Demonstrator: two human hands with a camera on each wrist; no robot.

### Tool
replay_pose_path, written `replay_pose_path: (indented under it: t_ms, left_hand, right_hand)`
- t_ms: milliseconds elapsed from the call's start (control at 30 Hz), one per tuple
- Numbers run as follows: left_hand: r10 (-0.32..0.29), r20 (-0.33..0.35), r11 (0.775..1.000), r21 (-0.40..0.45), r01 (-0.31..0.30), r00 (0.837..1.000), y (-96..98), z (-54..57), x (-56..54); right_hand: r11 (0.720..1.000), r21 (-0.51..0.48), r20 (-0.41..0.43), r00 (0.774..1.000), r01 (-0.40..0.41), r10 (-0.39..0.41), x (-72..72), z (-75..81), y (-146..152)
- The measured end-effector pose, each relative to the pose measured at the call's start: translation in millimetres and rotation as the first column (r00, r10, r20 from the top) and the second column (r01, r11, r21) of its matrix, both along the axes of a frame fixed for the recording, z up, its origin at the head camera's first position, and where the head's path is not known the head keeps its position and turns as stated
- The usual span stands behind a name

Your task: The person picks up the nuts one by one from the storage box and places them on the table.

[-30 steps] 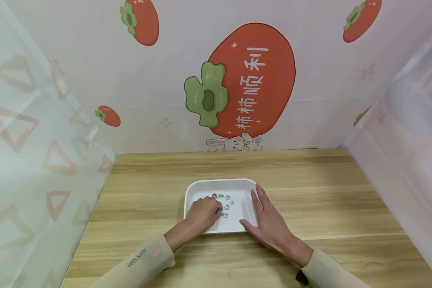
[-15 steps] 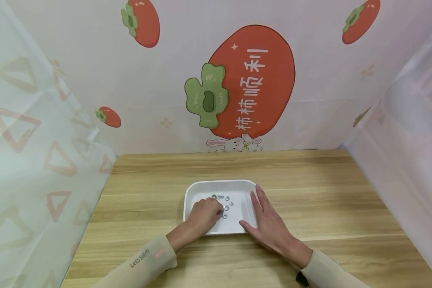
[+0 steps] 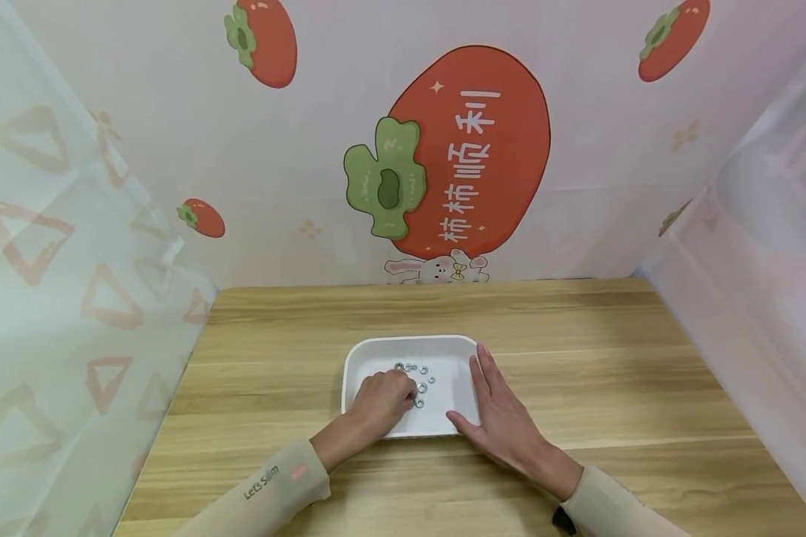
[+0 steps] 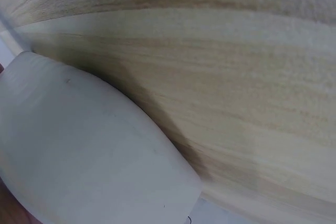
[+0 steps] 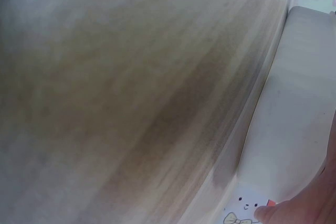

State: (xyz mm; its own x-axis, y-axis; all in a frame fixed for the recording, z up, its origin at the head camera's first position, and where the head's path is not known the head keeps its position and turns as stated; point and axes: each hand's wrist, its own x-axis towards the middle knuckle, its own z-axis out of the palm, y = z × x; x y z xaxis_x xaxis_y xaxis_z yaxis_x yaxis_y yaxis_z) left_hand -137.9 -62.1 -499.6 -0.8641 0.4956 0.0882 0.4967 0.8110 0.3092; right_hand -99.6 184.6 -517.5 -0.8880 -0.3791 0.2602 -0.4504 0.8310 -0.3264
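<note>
Left hand (image 3: 380, 399) nearer metal ring (image 3: 419, 403)

2 forearms (image 3: 262, 488) angle inward; the left hand (image 3: 380, 397) shows its back, fingers curled under with tips hidden, while the right hand (image 3: 507, 424) extends straight fingers, thumb spread apart
</note>
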Motion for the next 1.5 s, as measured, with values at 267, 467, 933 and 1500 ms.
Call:
replay_pose_path:
  t_ms: [267, 467, 933, 1500]
  left_hand:
    - [0.0, -0.004, 1.0, -0.003, 0.0, 1.0, -0.6, 1.4, 1.3]
    - [0.015, -0.026, 1.0, 0.027, -0.015, 1.0, -1.7, 2.0, 1.2]
    - [0.072, -0.028, 0.995, 0.067, -0.07, 0.997, -3.1, 7.9, 2.0]
    - [0.159, -0.056, 0.953, 0.27, -0.138, 0.986, -18.7, 21.8, 5.1]
  right_hand:
    - [1.0, 0.012, 0.016, 1.0, 0.003, -0.003, 0.7, 1.1, -1.3]
    - [1.0, 0.022, 0.025, 1.0, 0.014, -0.014, 1.1, 1.3, -1.7]
    - [0.999, 0.025, 0.034, 0.999, 0.021, -0.022, -0.1, 0.9, -2.3]
    - [0.999, 0.018, 0.046, 0.998, 0.029, -0.03, 0.8, 1.3, -2.5]
